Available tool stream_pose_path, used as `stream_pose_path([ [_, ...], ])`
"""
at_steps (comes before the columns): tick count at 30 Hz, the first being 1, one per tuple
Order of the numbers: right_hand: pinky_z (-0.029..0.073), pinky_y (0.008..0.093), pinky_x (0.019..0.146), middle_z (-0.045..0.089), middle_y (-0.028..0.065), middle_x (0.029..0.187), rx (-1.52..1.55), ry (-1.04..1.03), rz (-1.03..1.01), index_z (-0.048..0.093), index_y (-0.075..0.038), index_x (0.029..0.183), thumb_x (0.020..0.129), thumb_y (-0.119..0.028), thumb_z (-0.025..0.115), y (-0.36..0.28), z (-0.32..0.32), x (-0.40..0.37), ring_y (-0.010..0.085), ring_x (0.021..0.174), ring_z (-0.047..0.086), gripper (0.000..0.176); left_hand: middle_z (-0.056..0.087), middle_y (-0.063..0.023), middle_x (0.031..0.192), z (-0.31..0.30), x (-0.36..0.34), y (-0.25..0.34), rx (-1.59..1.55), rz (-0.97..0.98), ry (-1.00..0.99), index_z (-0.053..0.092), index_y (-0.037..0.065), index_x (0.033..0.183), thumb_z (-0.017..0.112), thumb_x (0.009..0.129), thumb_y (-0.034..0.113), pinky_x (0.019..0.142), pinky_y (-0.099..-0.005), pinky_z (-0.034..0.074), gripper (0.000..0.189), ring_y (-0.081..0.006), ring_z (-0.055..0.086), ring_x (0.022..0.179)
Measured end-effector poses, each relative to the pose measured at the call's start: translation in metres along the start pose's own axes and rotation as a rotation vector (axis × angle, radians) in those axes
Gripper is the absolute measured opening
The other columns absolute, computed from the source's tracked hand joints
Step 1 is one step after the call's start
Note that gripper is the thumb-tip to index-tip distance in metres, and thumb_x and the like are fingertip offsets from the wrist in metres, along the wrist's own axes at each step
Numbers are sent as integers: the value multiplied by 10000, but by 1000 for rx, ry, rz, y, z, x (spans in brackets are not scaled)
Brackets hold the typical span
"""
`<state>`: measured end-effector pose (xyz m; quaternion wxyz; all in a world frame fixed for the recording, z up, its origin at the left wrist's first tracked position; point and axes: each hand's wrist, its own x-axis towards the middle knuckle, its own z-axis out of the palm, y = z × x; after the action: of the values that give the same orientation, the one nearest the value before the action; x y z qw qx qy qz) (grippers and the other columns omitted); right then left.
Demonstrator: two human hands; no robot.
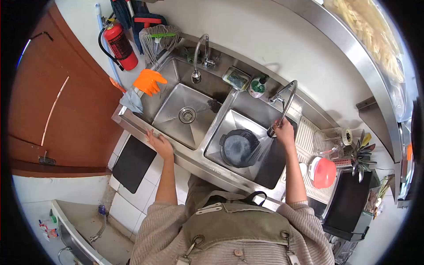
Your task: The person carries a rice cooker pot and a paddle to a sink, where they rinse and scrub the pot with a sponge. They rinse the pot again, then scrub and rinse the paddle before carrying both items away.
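My right hand (285,131) is closed around the end of the flexible faucet (292,98) above the right sink basin (227,126). Water sprays from its nozzle toward a round black pan (239,148), which lies in that basin with cloudy water inside. A dark flat piece (270,167) is at the basin's right side. At the sink's front edge, my left hand (159,145) holds nothing, its fingers apart. The left basin (181,95) has a drain (187,115) and a dark scrubber (214,105).
Orange gloves (150,82) and a grey cloth (131,101) hang at the left rim. A sponge tray (236,78) and a soap bottle (257,87) stand behind the divider. On the right, a drainboard (308,137) bears a red bowl (324,172). A shelf (349,48) overhangs the upper right.
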<state>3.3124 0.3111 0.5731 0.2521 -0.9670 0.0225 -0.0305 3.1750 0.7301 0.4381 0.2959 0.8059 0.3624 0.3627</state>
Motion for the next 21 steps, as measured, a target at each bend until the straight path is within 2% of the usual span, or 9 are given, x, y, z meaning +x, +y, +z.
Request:
stream_pose_path([
  [2, 476, 378, 701, 638, 139, 755, 160, -78, -21, 595, -82, 877, 721, -204, 651, 0, 5, 4, 305, 753, 631, 206, 285, -197, 1390, -1, 0, 1, -14, 4, 2, 383, -18, 1231, 409, 841, 51, 1072, -547, 71, 397, -394, 149, 1331],
  [3, 476, 378, 701, 638, 139, 755, 160, -79, -22, 595, -82, 877, 721, -204, 651, 2, 11, 7, 305, 753, 631, 206, 285, -197, 1390, -1, 0, 2, -14, 3, 3, 383, -18, 1231, 409, 841, 51, 1072, -547, 71, 397, -394, 149, 1331],
  [5, 473, 345, 686, 637, 125, 737, 363, -81, -27, 596, -63, 863, 720, -209, 667, 2, 29, 14, 263, 725, 633, 216, 284, -197, 1392, -2, 0, 2, -18, 12, -13, 380, -11, 1234, 407, 840, 51, 1070, -550, 66, 400, -395, 147, 1331],
  [10, 477, 361, 667, 635, 124, 716, 260, 48, 23, 603, -60, 855, 708, -206, 696, -10, 46, 20, 278, 694, 630, 226, 278, -194, 1397, -2, 0, 2, -15, 26, -3, 370, -6, 1241, 404, 840, 53, 1068, -554, 70, 407, -401, 147, 1330],
  [17, 473, 369, 676, 624, 118, 695, 228, -10, 45, 602, -72, 846, 708, -208, 684, 0, 24, 11, 278, 703, 626, 210, 277, -197, 1398, -2, 1, 2, -1, 44, 9, 380, -11, 1228, 398, 845, 66, 1070, -547, 81, 391, -406, 151, 1327],
  [21, 473, 402, 694, 636, 140, 739, 85, -4, 107, 602, -77, 844, 715, -196, 652, 2, 15, 9, 317, 756, 626, 183, 285, -203, 1394, -1, 1, 2, 10, 26, 6, 385, -11, 1224, 398, 845, 71, 1071, -545, 85, 388, -403, 152, 1328],
])
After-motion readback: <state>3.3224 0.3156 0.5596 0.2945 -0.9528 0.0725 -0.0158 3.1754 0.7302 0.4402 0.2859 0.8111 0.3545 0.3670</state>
